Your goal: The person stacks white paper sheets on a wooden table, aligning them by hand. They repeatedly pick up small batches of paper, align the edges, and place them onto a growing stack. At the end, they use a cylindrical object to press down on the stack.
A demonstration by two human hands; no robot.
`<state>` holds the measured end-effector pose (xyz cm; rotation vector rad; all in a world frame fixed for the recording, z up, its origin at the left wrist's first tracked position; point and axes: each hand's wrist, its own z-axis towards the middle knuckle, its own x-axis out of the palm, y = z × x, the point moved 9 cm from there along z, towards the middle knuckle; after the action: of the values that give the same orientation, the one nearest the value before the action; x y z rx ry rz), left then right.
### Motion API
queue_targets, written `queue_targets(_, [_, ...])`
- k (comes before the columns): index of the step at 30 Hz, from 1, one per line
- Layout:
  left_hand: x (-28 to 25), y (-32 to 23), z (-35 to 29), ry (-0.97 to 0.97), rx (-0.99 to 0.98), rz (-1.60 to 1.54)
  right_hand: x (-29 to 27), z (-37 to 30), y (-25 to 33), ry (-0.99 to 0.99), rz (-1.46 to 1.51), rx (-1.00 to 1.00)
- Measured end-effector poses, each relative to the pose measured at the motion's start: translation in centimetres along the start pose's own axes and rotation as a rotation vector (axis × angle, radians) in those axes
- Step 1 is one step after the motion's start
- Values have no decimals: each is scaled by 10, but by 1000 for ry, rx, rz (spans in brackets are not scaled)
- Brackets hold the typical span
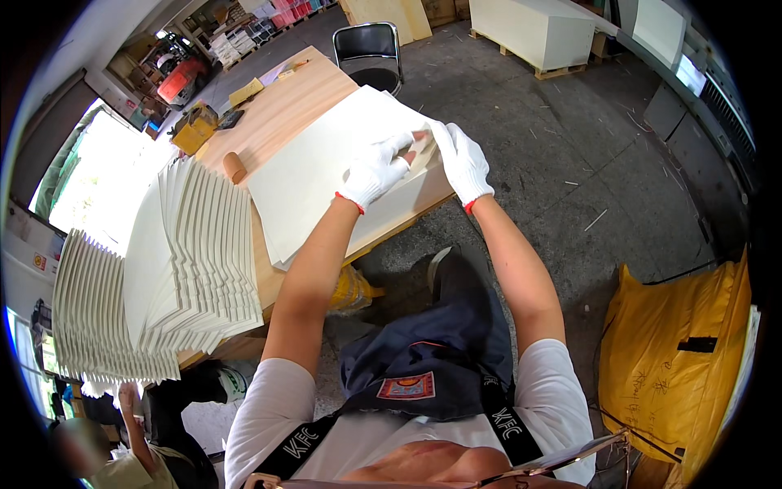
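Note:
A thick stack of large white sheets [314, 159] lies on a wooden table in front of me. My left hand [375, 173], in a white glove with a red cuff and bare fingertips, rests over the stack near its right end, thumb and forefinger apart. Against the right edge of the same stack lies my right hand [463, 160], gloved alike, its fingers stretched out along the sheets. Between both hands the sheet edges look slightly bent and shaded. The right thumb is hidden.
Fanned white sheets [208, 253] overhang the table [305, 77] at left. A brown roll [235, 167] and yellow box [194, 129] stand beyond. A black chair [368, 57] is behind the table, a yellow-covered bulk [672, 359] at right. Another person [134, 456] is lower left.

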<state>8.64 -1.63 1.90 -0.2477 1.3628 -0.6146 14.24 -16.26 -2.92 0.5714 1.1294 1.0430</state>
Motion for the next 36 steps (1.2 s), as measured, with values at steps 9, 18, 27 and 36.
queue_targets(9, [5,5,-4,24,-58,54,2,-5,-3,-56,-9,-12])
queue_targets(18, [4,5,-1,-23,3,16,0,-2,-3,-31,-15,-10])
queue_targets(27, [3,1,-1,-40,72,24,-12,-11,21,152,-646,-452])
queue_targets(36, [1,5,-2,-58,71,39,-2,6,15,183,-61,-120])
